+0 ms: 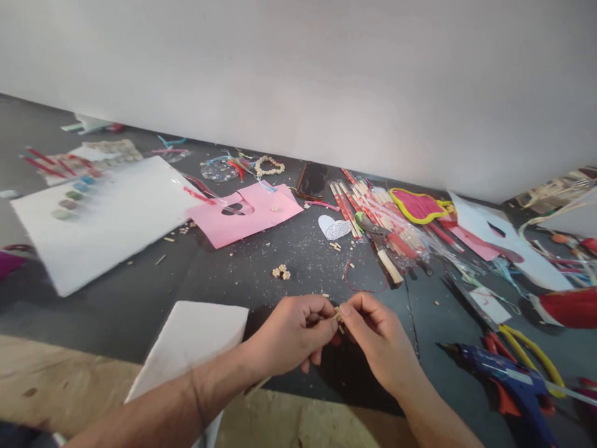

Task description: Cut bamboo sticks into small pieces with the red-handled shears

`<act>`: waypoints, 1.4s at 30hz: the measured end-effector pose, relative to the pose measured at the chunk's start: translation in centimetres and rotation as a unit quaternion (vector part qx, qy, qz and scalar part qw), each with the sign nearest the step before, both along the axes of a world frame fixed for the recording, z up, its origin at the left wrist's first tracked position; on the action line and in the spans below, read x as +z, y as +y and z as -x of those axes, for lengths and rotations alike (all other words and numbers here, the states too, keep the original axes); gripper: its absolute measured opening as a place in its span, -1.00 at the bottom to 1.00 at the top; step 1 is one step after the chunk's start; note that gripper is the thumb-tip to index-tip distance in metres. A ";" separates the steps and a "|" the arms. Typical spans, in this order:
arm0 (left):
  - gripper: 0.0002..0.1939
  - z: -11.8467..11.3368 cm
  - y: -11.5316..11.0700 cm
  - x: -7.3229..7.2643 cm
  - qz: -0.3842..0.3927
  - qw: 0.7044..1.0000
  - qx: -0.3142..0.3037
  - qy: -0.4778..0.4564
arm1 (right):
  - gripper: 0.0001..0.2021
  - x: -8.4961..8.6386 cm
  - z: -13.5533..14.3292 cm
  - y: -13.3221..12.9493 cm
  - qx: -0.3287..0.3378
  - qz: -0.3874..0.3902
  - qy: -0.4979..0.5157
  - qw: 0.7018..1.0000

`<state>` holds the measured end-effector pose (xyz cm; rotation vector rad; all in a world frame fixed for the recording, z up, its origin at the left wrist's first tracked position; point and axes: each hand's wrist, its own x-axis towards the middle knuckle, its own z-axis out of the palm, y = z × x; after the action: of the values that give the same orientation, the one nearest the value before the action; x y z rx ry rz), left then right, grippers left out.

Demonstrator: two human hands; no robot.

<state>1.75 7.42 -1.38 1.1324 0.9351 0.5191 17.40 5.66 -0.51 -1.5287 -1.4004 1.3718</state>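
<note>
Above the near edge of the dark table, my left hand (296, 333) and my right hand (377, 330) meet fingertip to fingertip. Between them they pinch a few short pieces of wooden stick (340, 320), partly covered by the fingers. Both hands are closed, thumbs pressed to forefingers. From under my left wrist a thin pale stick (256, 386) pokes out; whether the hand holds it is hidden. Just beyond the fingers lies a small cluster of pale wooden bits (281, 272), with crumbs scattered around it. A thin red cord (366, 290) curls on the table near my right hand.
White foam board (186, 342) lies under my left forearm. A blue glue gun (508, 376) and yellow-handled scissors (532, 348) are at the right. Farther back are pink paper (265, 218), a phone (312, 180), bundled sticks (347, 205) and a large white sheet (107, 230).
</note>
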 end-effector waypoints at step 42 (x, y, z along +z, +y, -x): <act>-0.79 0.6 0.4 -0.3 0.061 0.997 -0.021 -0.049 | -0.71 -0.1 -0.3 -0.1 0.034 -0.018 -0.005 0.999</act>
<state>1.15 7.85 -1.64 1.0050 0.8461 0.4729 17.72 5.59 -0.56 -1.4792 -1.4880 1.3731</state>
